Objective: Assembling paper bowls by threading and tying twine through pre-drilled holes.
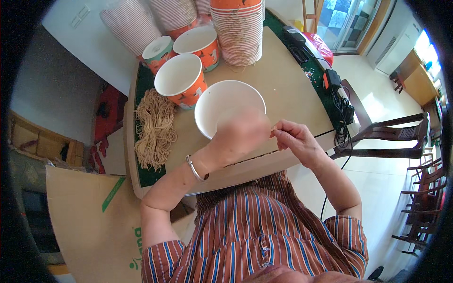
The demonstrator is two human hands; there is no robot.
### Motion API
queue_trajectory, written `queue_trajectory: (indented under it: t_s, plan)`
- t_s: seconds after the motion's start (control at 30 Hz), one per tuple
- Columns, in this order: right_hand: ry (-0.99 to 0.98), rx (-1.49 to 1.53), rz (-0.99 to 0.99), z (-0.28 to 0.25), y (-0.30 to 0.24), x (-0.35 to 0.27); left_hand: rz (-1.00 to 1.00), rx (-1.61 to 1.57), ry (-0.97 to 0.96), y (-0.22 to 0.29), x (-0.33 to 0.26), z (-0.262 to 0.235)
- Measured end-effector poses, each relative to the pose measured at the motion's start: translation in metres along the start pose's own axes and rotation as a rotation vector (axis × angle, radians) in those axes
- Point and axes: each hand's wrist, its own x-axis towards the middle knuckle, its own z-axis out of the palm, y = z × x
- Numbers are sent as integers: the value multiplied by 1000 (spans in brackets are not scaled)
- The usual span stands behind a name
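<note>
A white-lined paper bucket [205, 111] stands at the middle of the table with its mouth toward me. My left hand [241, 134], smeared by motion, is over its near rim; its fingers cannot be made out. Just to the right, my right hand [296, 141] is closed in a pinch, with a tiny pale bit at its fingertips that is too small to name. Left of the bucket lies a loose bundle of beige string [155, 129]. Behind it stand two orange patterned paper buckets, one nearer [188, 92] and one farther [211, 54].
Tall stacks of nested paper buckets [238, 40] fill the table's far side, beside a smaller lidded tub [158, 49]. Black cables and an adapter [340, 106] hang at the right edge. A wooden chair [391, 134] stands to the right, a cardboard sheet [89, 212] at the lower left.
</note>
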Motion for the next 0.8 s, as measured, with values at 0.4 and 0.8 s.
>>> queue_trajectory:
  t_s: [0.4, 0.8]
  plan:
    - [-3, 96, 60, 2, 0, 0, 179, 170, 74, -3, 0, 0]
    - [-66, 257, 179, 0, -1, 3, 466, 453, 134, -12, -5, 6]
